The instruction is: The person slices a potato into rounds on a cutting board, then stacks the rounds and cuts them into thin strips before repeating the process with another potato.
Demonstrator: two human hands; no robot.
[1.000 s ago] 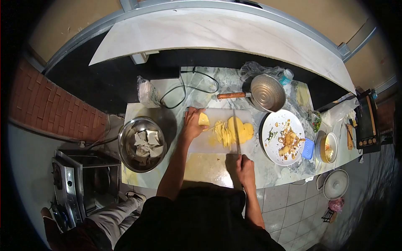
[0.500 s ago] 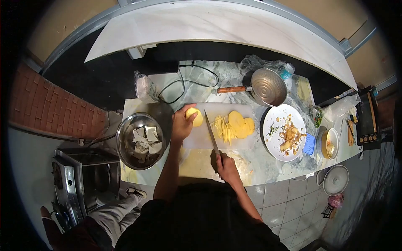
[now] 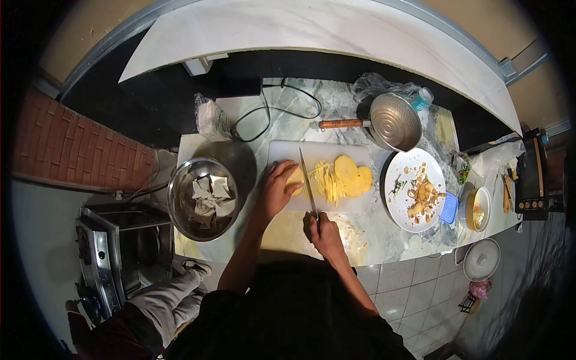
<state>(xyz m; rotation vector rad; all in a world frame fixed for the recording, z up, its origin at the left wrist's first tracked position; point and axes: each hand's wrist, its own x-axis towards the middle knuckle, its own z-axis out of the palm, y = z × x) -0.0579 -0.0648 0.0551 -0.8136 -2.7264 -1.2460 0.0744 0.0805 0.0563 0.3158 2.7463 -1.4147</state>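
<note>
My left hand point(image 3: 279, 189) presses a peeled yellow potato piece point(image 3: 294, 177) onto the white cutting board point(image 3: 351, 148), its fingers curved over the top and partly hiding it. In my right hand point(image 3: 327, 237) is the handle of a long kitchen knife point(image 3: 307, 180). The blade points away from me and stands just right of the potato piece; whether it touches is not clear. To the blade's right lie thin potato strips point(image 3: 329, 183) in a pile. Round potato slices point(image 3: 346, 168) overlap beside them at the board's right part.
A steel bowl point(image 3: 174, 213) with pale flat pieces stands left. Right are a white plate point(image 3: 399, 210) with peelings, a wooden-handled pan point(image 3: 396, 123), a blue plastic piece point(image 3: 449, 208) and a pot point(image 3: 470, 209). A black cable point(image 3: 270, 124) loops behind. Another person's legs point(image 3: 171, 300) show lower left.
My left hand has lowered the potato piece from above the board's left edge onto the board, moving right toward the knife. My right hand keeps its hold on the knife. The view has shifted slightly.
</note>
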